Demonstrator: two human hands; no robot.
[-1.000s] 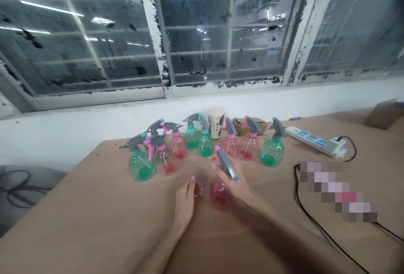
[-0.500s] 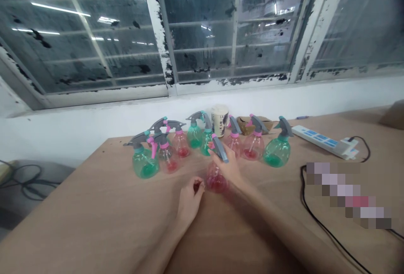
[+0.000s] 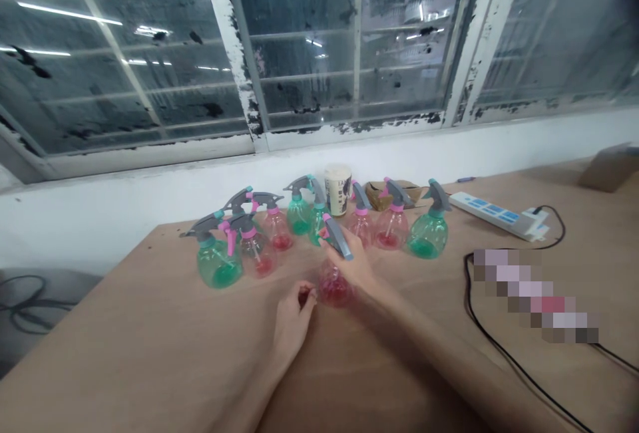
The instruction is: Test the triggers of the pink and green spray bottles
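Note:
My right hand (image 3: 355,257) is wrapped round the neck of a pink spray bottle (image 3: 333,287) with a grey and pink trigger head. Red liquid shows in its lower part, and the bottle stands on the table in front of the others. Close to its left side is my left hand (image 3: 294,310), fingers curled in and thumb against them; whether anything is between them is hidden. Behind, a loose row of spray bottles includes a green one (image 3: 219,263) and a pink one (image 3: 257,253) at left, and a pink one (image 3: 392,227) and a green one (image 3: 429,233) at right.
A paper cup (image 3: 338,192) and a brown crumpled container (image 3: 382,195) stand behind the bottles. To the right lie a white power strip (image 3: 494,213), a black cable (image 3: 479,320) and a pixelated item. A brown box (image 3: 606,168) sits at the far right, below the window wall.
The whole view has shifted slightly, so things appear a little further left. My hands keep the same hold and place relative to the pink bottle.

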